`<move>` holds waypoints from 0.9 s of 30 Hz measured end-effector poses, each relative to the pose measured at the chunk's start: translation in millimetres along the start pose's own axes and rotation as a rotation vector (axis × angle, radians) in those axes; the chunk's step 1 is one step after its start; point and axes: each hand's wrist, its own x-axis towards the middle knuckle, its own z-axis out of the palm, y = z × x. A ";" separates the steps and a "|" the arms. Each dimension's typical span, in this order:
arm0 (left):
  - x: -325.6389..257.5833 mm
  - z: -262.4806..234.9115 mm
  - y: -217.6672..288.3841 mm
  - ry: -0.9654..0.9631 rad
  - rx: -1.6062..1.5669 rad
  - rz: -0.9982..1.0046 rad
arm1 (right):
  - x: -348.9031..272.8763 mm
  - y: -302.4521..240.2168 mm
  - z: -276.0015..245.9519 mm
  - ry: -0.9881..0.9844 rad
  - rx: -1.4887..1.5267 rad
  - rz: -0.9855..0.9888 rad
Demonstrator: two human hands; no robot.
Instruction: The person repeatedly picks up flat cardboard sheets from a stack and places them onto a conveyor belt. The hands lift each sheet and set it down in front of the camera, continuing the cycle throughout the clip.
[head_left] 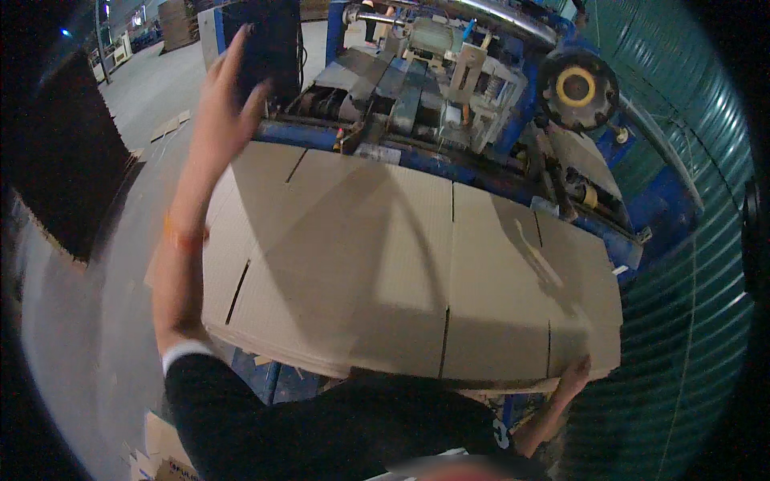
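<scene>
A broad slotted cardboard sheet (353,240) lies flat on top of a stack in front of me, its far edge against the blue machine. My left hand (228,112) is raised near the sheet's far left corner, fingers spread and holding nothing, slightly blurred by motion. An orange band circles that wrist. At the near right corner, my right hand (572,378) grips the edge of the cardboard; part of its fingers is hidden.
The blue machine (449,156) with rollers and a black handwheel (577,90) stands directly beyond the sheet. Green corrugated wall (682,321) runs along the right. A tall stack of cardboard (68,160) stands on the floor at left. Cardboard scraps (164,441) lie at lower left.
</scene>
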 end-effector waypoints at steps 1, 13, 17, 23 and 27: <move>-37.2 -19.6 8.4 -0.004 0.057 -0.093 | 4.6 1.6 4.7 0.059 0.225 0.043; -316.8 -78.7 -23.6 -0.228 0.521 -1.230 | 14.3 -60.7 -12.6 0.346 1.049 0.046; -271.1 -91.4 5.4 -0.461 0.729 -1.117 | 53.4 -45.3 -27.1 0.415 1.414 -0.069; -208.2 -101.9 22.5 0.580 0.001 -1.187 | 104.2 -50.2 -59.0 0.096 1.353 0.141; -221.0 -115.9 5.2 0.791 -0.635 -1.190 | 78.6 -79.0 -119.7 0.140 1.156 -0.073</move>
